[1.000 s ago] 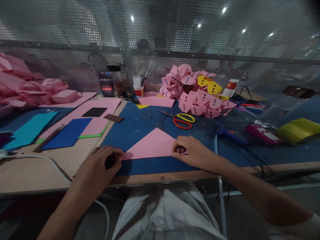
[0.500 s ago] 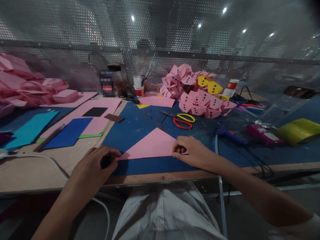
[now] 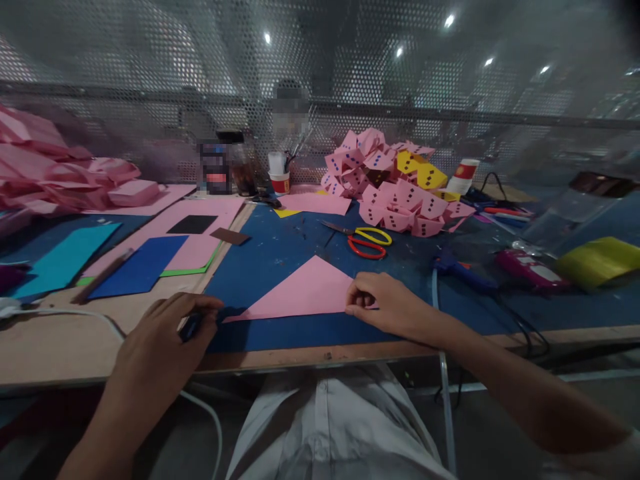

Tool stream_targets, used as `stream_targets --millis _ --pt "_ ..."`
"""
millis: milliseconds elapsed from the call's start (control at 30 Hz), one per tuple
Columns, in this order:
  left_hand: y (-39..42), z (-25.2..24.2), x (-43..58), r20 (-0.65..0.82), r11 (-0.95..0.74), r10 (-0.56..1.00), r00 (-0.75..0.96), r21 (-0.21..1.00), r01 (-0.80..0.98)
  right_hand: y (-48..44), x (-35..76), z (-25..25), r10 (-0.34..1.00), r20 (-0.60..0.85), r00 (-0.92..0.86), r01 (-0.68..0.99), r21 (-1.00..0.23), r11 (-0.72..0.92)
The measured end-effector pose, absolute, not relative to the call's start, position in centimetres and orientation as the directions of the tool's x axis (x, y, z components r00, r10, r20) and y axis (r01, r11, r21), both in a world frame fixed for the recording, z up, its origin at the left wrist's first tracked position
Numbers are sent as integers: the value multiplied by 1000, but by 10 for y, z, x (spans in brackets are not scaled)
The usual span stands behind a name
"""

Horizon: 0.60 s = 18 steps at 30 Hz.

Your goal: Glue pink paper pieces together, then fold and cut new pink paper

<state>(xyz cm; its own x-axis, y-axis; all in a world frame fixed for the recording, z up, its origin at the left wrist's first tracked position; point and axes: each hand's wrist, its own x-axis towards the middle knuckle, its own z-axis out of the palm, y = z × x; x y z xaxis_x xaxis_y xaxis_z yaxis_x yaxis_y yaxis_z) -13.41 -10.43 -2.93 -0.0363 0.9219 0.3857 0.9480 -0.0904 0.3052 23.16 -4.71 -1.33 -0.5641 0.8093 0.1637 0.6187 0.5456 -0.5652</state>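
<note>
A pink paper folded into a triangle [image 3: 303, 292] lies on the blue mat [image 3: 280, 253] near the table's front edge. My right hand [image 3: 385, 303] pinches the triangle's right corner, fingers curled on it. My left hand [image 3: 163, 333] sits just left of the triangle's left tip, clear of the paper, its fingers closed around a small dark object [image 3: 193, 325] that I cannot make out.
Red and yellow scissors [image 3: 367, 241] lie behind the triangle. A heap of folded pink and yellow pieces [image 3: 395, 183] stands further back. A blue glue gun [image 3: 457, 270] lies to the right. Coloured sheets [image 3: 145, 257] and a pink paper stack [image 3: 65, 177] fill the left.
My left hand has slid leftward along the paper's lower edge and off its left tip. The right hand has stayed on the right corner.
</note>
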Motion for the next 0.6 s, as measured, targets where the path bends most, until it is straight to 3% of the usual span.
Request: stream_targets --millis 100,267,600 --pt "-109 -27 -119 487 -187 873 -3 341 921 -47 232 -14 811 157 -564 622 -565 542" --pt "-105 -30 -98 446 -392 868 217 351 850 -47 231 -13 811 154 -565 624 -564 541" --pt "-107 -45 -92 538 -444 791 293 176 878 -47 232 -14 807 165 -568 617 -564 549"
